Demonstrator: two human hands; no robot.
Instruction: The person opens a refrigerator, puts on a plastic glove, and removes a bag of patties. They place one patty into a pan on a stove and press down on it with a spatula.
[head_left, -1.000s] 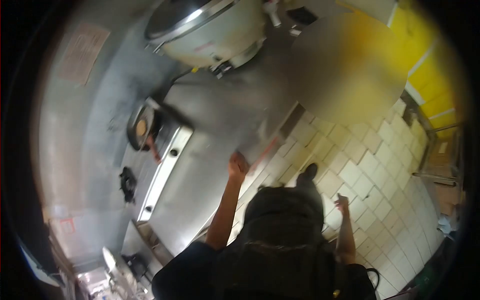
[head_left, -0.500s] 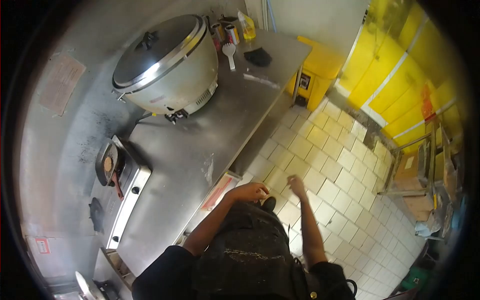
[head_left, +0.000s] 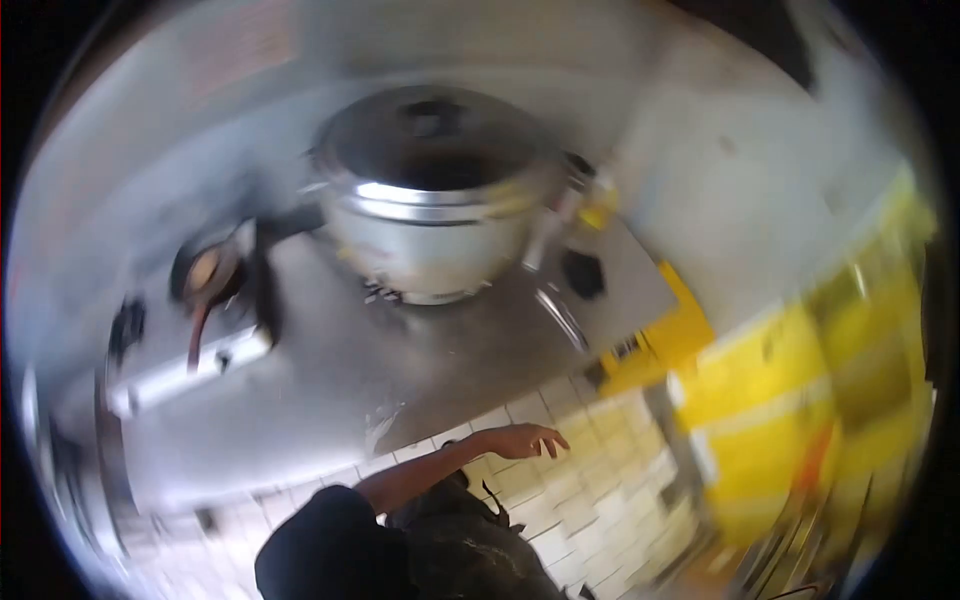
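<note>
My left hand (head_left: 520, 441) hangs in the air just past the front edge of the steel counter (head_left: 330, 400). Its fingers curve loosely downward, a little apart, and I see nothing in them. My right hand is outside the view. On the counter, beyond my left hand, stands a large rice cooker (head_left: 430, 240) with its dark-topped metal lid on. A pale utensil, blurred, lies right of the cooker, beside a crumpled black cloth (head_left: 583, 273).
At the left, a small pan (head_left: 205, 280) with a brown handle sits on a gas stove (head_left: 190, 370). A yellow bin (head_left: 655, 355) stands at the counter's right end, near yellow panels (head_left: 770, 420). Pale floor tiles (head_left: 590, 470) run below. Motion blurs much of the view.
The view has swung round, bringing the cooker toward the middle. My left hand has loosened from a curled shape and reaches out sideways. My right hand has left the view.
</note>
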